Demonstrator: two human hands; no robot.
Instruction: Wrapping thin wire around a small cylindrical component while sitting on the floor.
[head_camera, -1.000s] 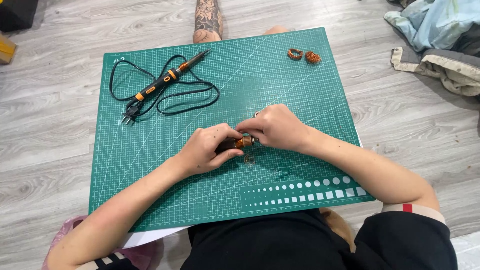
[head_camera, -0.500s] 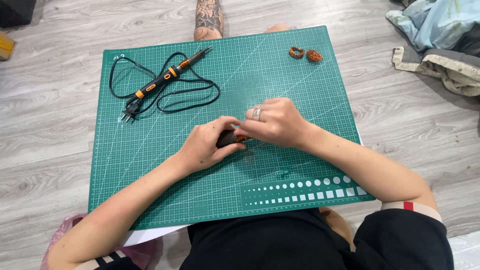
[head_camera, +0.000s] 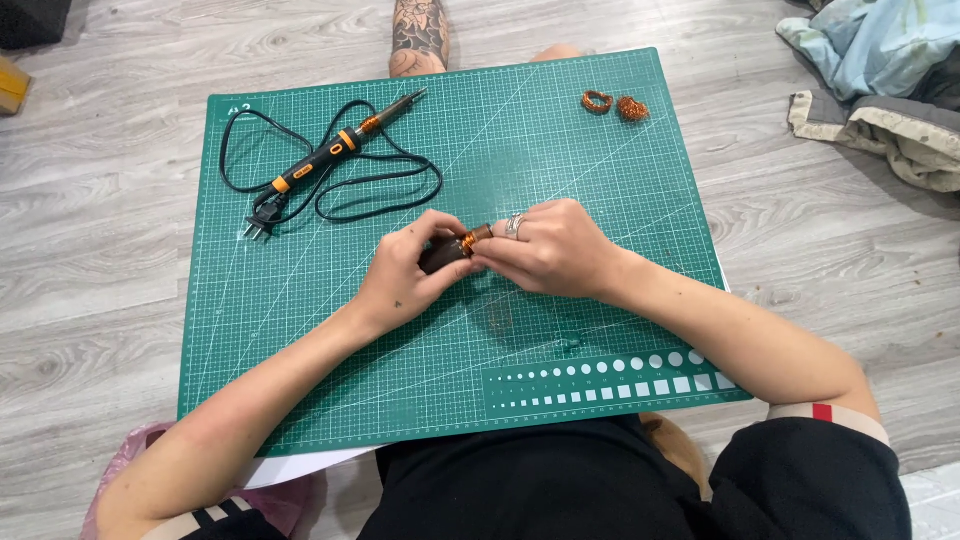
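While both hands (head_camera: 480, 262) grip mid-mat, edges lie far.

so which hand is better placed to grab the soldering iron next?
Left, probably. The left hand sits nearer the soldering iron, which lies up-left on the mat. The right hand is farther away; both hold the dark copper-wound piece.

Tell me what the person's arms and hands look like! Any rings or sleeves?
Both forearms are bare. The right hand wears silvery rings on its fingers, and the left hand has a tiny dark mark on its back. A pale sleeve edge with a red patch shows on the right upper arm.
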